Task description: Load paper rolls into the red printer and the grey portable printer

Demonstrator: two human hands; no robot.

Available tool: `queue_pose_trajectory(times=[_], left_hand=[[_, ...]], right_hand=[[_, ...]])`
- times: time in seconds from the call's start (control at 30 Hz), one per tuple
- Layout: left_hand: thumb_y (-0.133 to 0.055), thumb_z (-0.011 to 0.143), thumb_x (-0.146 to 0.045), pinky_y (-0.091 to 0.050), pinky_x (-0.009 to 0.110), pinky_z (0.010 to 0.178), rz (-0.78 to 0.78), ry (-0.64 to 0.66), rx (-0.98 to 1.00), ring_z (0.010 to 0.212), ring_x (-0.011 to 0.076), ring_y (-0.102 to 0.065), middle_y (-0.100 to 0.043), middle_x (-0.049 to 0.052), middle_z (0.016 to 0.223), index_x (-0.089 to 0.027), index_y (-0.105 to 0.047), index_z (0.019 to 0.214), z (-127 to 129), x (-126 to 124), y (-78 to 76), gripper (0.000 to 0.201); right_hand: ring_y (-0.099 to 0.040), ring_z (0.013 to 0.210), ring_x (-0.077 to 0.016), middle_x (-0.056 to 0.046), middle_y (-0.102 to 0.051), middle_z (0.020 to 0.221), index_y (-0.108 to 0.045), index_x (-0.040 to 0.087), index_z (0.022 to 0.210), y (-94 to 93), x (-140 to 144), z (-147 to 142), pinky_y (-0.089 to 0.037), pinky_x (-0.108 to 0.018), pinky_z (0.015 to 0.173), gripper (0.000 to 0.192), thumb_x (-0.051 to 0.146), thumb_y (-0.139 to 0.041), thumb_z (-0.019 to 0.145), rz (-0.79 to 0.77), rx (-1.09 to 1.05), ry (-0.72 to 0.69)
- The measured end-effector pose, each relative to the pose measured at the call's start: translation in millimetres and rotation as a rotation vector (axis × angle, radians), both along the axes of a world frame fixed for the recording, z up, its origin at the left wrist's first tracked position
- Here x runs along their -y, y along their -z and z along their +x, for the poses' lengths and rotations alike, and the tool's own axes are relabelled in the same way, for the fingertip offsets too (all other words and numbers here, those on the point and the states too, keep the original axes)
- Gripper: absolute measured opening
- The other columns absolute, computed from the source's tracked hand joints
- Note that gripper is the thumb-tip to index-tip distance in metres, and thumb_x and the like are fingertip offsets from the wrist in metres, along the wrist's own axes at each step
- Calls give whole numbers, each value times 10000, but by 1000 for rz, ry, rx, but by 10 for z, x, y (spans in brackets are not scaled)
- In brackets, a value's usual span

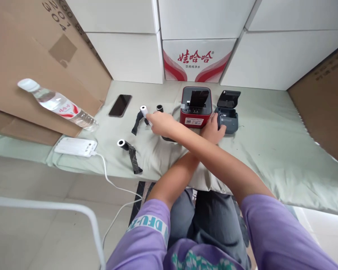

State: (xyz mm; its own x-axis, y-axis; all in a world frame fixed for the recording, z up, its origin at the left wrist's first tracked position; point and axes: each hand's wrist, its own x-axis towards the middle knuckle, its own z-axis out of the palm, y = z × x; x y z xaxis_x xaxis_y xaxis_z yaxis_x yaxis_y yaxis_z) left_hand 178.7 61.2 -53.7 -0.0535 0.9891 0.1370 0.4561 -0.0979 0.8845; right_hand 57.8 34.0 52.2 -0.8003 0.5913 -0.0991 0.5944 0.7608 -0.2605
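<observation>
Green cloth (270,150): white roll (143,109) at right-hand (162,123) grip's fingertips.

Bright, even, diffuse light, source not visible, soft faint shadows under the crossed forearms, mild glare on the white cartons (129,56) at the far side, strong wide-angle bending at left and right edges, centre sharp, near sleeves slightly soft.
</observation>
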Motion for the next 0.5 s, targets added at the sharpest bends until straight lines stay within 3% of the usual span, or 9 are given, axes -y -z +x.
queue_pose_trajectory(times=[0.1, 0.23, 0.37, 0.43, 0.5], left_hand=[[-529, 982, -259, -364, 411, 1294, 11, 0, 4, 1545, 285, -438, -429, 148, 1683, -133, -418, 1597, -2, 8, 5, 637], [-522, 980, -250, -389, 431, 1278, 27, 2, -14, 1532, 303, -452, -445, 180, 1666, -85, -419, 1588, 5, -11, 29, 638], [-524, 982, -252, -400, 436, 1269, 20, 2, -21, 1526, 298, -462, -451, 164, 1665, -127, -422, 1591, -12, -29, 53, 630], [-529, 987, -261, -385, 413, 1278, 24, 16, -24, 1531, 285, -459, -450, 154, 1668, -144, -424, 1591, -31, -28, 60, 624], [-527, 992, -265, -375, 397, 1284, 31, 32, -33, 1532, 274, -459, -452, 151, 1668, -148, -425, 1589, -49, -21, 65, 617]], right_hand=[[-665, 1228, -360, -245, -643, 1392, -673, 116, 1329, 23, 43, -31, -585, -479, 952, 384, 130, -525, 976, -14, 142, 11], [-562, 1382, -417, -248, -592, 1474, -682, 137, 1346, -107, 266, -214, -544, -552, 1040, 379, 283, -540, 1027, 84, -22, -31], [-679, 1238, -390, -239, -684, 1352, -664, 109, 1329, -11, 554, -710, -597, -539, 958, 498, 474, -627, 992, -155, 8, -221], [-697, 1233, -361, -213, -687, 1368, -664, 124, 1292, 116, 629, -929, -612, -502, 938, 387, 307, -688, 952, -164, 23, -257], [-711, 1220, -330, -187, -714, 1326, -685, 143, 1184, 210, 617, -1015, -614, -454, 923, 276, 115, -634, 915, -151, -16, -287]])
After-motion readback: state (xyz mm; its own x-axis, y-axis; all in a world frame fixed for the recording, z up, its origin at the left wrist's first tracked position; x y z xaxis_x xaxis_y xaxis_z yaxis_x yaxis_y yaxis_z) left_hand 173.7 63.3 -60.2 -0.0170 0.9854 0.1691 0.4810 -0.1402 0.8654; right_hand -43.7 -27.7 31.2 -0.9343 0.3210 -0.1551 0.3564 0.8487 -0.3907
